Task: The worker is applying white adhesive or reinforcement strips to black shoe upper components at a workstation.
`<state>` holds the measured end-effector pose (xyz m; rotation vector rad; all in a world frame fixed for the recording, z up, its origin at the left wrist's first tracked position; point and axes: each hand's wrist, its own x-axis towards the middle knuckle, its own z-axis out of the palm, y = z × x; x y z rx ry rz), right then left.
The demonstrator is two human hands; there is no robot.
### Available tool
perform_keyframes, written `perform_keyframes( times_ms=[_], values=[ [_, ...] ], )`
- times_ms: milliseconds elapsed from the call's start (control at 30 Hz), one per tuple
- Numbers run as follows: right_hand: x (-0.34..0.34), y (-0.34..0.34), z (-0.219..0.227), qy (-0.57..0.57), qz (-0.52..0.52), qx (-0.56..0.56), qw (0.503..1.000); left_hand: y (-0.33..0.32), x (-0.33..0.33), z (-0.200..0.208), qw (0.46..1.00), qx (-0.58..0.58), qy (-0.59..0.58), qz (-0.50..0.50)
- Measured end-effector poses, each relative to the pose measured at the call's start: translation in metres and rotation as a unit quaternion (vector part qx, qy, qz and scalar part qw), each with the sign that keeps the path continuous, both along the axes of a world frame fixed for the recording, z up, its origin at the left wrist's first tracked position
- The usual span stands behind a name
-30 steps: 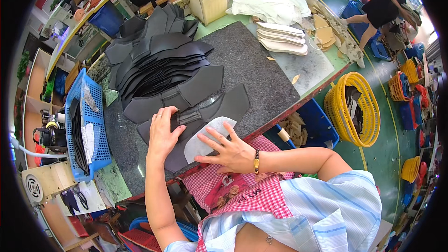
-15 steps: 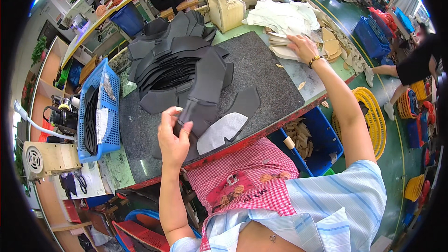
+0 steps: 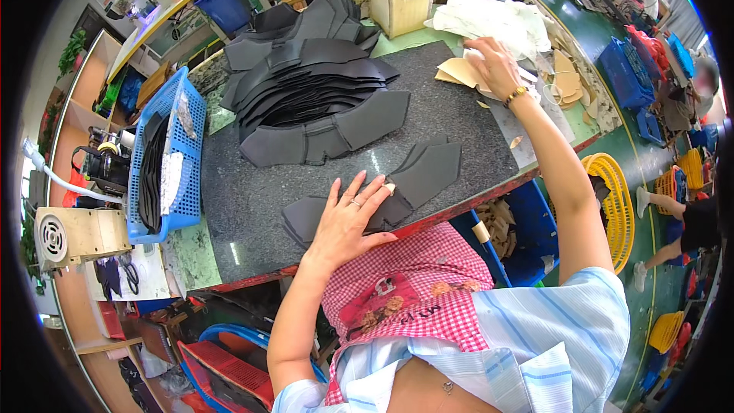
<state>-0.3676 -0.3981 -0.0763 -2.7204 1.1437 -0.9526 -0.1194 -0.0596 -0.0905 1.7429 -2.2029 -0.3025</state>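
Note:
On the dark speckled slab (image 3: pixel 252 206), my left hand (image 3: pixel 348 218) presses down with its fingers spread over a black padded piece (image 3: pixel 430 176). Part of that piece is hidden under the palm; a small white bit shows at one fingertip. Beyond it lies a fanned stack of matching black pieces (image 3: pixel 321 80), with a seamed one (image 3: pixel 359 124) nearest me. My right hand (image 3: pixel 495 69) reaches to the far right and is closed on a cream-coloured cut piece (image 3: pixel 457 72), whose tip juts over the slab's edge. Its fingertips are partly hidden.
At the left stands a blue basket (image 3: pixel 183 183) holding black pieces. White cloth (image 3: pixel 493 23) and cream scraps (image 3: pixel 566 80) lie at the far right, near a yellowish block-shaped stand (image 3: pixel 399 4). Below the red table edge, a blue bin (image 3: pixel 535 222) holds scraps, beside yellow baskets (image 3: pixel 618 206).
The seamed black piece has left my left hand and lies against the stack. That hand has moved right onto the remaining piece, whose silvery patch is out of sight. Cream pieces have shifted under my right hand.

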Motion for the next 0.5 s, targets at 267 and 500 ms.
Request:
perform_keyframes(
  times_ms=[267,500],
  values=[
    [-0.004,0.047,-0.016,-0.016,0.002,0.046,0.999,0.002,-0.014,0.000,0.981,-0.156,0.099,0.052],
    [0.036,0.190,0.016,-0.051,0.268,-0.113,0.956,-0.015,-0.024,0.018,0.696,0.015,0.691,0.195]
  ],
)
